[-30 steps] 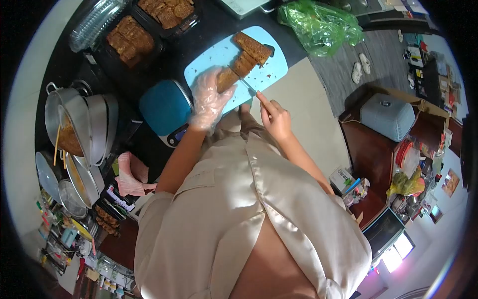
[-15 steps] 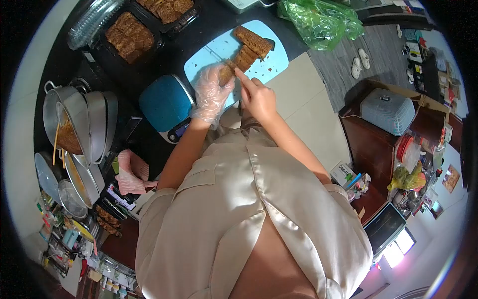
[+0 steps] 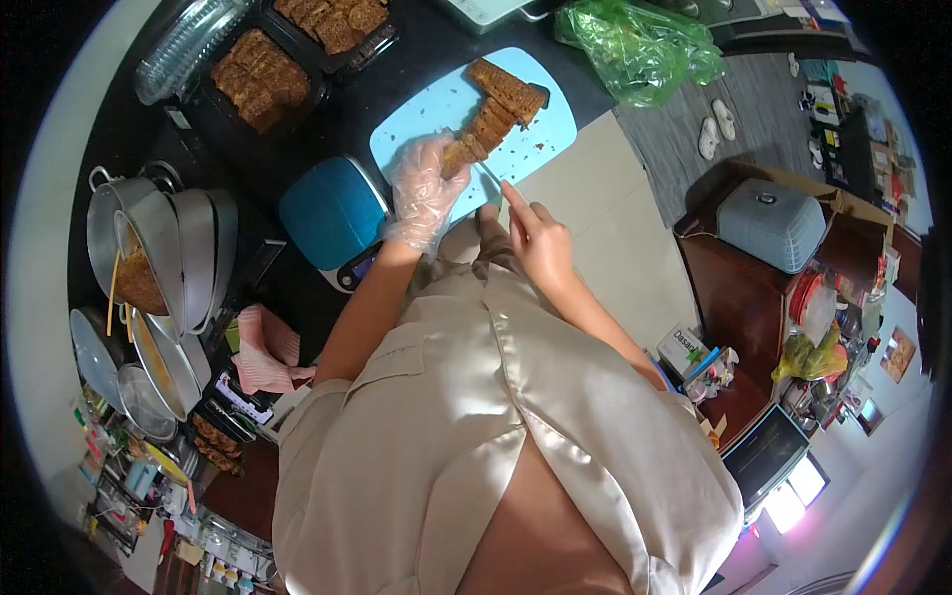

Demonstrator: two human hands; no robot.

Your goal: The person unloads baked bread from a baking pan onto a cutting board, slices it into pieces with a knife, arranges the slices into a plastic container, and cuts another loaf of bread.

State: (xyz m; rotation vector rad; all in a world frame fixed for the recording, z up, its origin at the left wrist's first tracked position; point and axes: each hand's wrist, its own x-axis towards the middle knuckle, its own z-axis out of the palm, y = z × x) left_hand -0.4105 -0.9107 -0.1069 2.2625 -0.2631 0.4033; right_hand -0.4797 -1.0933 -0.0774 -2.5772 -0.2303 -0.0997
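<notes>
My left hand (image 3: 424, 186), in a clear plastic glove, grips the near end of a row of brown cake slices (image 3: 486, 129) on a light blue cutting board (image 3: 545, 159). My bare right hand (image 3: 540, 238) is closed around a knife (image 3: 488, 173), its handle mostly hidden by my fingers. The thin blade reaches up over the board's near edge, its tip by the cake next to my gloved fingers. Another strip of the same cake (image 3: 508, 90) lies across the far end of the row, and dark crumbs dot the board.
Black trays of cake (image 3: 260, 79) stand at the back left, by a clear plastic lid (image 3: 188, 50). A blue-topped kitchen scale (image 3: 332, 210) sits left of the board. Metal pots (image 3: 149, 238) are farther left. A green plastic bag (image 3: 640, 50) lies at the back right.
My right hand has moved back toward me and right, drawing the knife away from across the cake. My left hand stays on the cake's near end.
</notes>
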